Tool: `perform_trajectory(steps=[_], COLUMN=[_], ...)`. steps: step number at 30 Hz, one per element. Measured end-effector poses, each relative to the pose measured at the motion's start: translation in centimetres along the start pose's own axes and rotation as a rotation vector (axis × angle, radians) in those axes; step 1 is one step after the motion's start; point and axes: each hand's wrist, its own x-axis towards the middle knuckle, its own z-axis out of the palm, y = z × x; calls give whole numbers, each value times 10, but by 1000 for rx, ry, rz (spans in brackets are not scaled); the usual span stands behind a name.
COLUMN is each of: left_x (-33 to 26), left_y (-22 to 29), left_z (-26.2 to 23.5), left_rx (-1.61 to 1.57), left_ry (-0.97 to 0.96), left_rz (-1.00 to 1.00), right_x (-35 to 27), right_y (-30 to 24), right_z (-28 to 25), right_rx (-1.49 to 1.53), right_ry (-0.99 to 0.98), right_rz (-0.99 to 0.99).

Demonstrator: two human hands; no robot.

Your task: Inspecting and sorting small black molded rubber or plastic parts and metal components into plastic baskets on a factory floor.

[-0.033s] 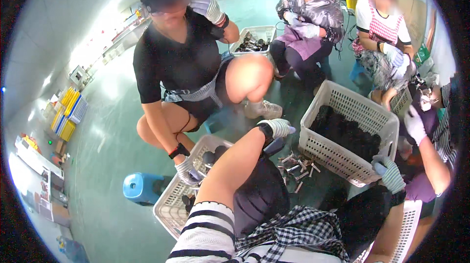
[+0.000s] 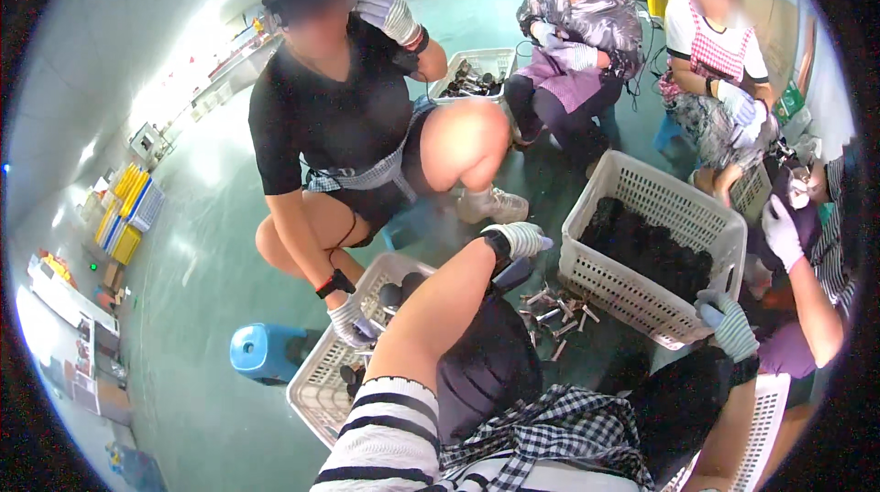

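My left hand (image 2: 522, 240), in a white and grey striped glove, hangs over my bent knee with its back upward. Its fingers are foreshortened, so I cannot make out how far they curl. Several silvery bolt-shaped metal pieces (image 2: 561, 313) lie on the floor just below it. At the near right corner of a white plastic basket (image 2: 605, 274) is my right hand (image 2: 731, 327), its gloved fingers curled in. Whether it touches the rim or holds anything is hidden. Inside that basket lies a heap of black pieces (image 2: 646, 245).
A co-worker (image 2: 339, 116) in black squats at left, one gloved hand at another white basket (image 2: 316, 382). A blue stool (image 2: 261, 350) stands beside it. Two people (image 2: 577, 34) sit farther back near a basket of metal parts (image 2: 472, 80). Another person's gloved hand (image 2: 781, 235) is at right.
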Motion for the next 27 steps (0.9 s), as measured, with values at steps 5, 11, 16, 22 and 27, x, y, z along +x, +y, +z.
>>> perform_trajectory(steps=[5,11,16,22,27], left_x=[2,-2,-21,-24,-73], left_y=[0,0,-19,27,107], left_z=[-1,-2,5,-14,-42], left_rx=[-18,-112,443,472,-238], left_ry=[-57,-55,177,-131,73], left_rz=[-21,-63,400,208,242], right_x=[3,3,-9,-10,-50], right_y=[0,0,-18,-18,-34], right_z=[1,0,-5,-2,-31], right_rx=[-69,22,-212,-364,-575], right_ry=[37,40,-19,-90,-161], right_rz=[-15,-28,-130,-57,-89])
